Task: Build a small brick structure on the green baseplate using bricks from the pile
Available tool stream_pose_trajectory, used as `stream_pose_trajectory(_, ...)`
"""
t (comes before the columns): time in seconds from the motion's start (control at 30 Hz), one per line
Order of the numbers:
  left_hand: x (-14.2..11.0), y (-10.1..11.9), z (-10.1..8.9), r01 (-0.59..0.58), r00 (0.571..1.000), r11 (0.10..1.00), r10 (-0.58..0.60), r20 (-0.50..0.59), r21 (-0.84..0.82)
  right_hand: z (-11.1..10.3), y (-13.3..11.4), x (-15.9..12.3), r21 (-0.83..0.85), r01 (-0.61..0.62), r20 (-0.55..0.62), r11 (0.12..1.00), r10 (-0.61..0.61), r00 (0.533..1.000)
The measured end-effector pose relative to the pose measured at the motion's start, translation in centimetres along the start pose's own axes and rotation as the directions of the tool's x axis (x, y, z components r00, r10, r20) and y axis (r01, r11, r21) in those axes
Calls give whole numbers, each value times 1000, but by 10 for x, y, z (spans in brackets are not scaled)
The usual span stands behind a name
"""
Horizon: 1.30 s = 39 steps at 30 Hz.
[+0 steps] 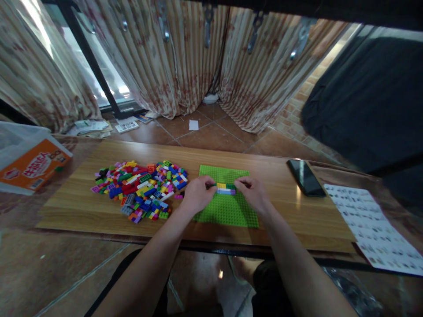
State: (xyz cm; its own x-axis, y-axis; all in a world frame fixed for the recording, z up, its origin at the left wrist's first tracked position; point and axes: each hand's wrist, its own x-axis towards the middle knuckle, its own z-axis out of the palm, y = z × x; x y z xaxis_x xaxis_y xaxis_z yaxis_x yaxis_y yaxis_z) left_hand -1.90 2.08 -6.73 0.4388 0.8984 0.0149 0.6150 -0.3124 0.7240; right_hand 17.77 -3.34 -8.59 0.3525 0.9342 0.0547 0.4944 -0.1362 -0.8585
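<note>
A short row of toy building bricks (226,191), in yellow, green, pale blue and lilac, sits over the bright green studded baseplate (224,214). My left hand (198,194) pinches the row's left end between thumb and fingers. At the opposite end, my right hand (254,192) is closed in a similar pinch by a dark green part of the row. The fingertips cover both ends, so the outermost bricks are partly hidden. Left of the baseplate, a heap of loose multicoloured bricks (142,187) is spread on the wooden board.
The wooden board (277,224) carries a black phone (306,178) to the right. A printed sheet (373,229) lies at the far right. At the far left stands a plastic tub (24,127) with an orange label. Curtains (185,57) hang behind.
</note>
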Motion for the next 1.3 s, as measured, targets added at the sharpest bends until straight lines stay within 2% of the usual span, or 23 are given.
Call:
stream_pose_trajectory(0.1,2,-8,-8,-26,999,993,21,-50,-111,-9,-2,3,33,3,-143,999,2,990)
stream_pose_trajectory(0.17,4,-13,-14,-36,994,988,21,-106,-149,-12,-5,2,-38,75,-152,996,-80,985)
stream_pose_trajectory(0.27,6,-19,-20,-32,987,984,4,-159,-173,-10,-8,-5,-167,222,20,961,-222,975)
stream_pose_trajectory(0.33,6,-20,-22,-28,985,982,-5,-170,-188,-4,-9,-10,-242,327,158,913,-295,942)
stream_pose_trajectory(0.4,6,-19,-22,-26,986,980,-8,-168,-198,3,-9,-12,-319,402,242,858,-336,910)
stream_pose_trajectory(0.53,4,-16,-18,-38,989,979,8,-149,-202,9,-8,-11,-426,451,305,784,-345,888)
stream_pose_trajectory(0.67,3,-15,-18,-49,989,977,18,-147,-207,8,-9,-10,-472,476,339,742,-345,875)
stream_pose_trajectory(1.13,3,-19,-24,-65,984,962,18,-177,-264,6,-5,-8,-454,504,337,735,-382,860)
stream_pose_trajectory(1.23,5,-25,-33,-85,966,947,2,-259,-309,1,-9,-8,-402,511,257,760,-442,859)
stream_pose_trajectory(1.3,7,-29,-41,-84,941,933,-40,-336,-349,-5,-14,-9,-368,507,132,779,-496,858)
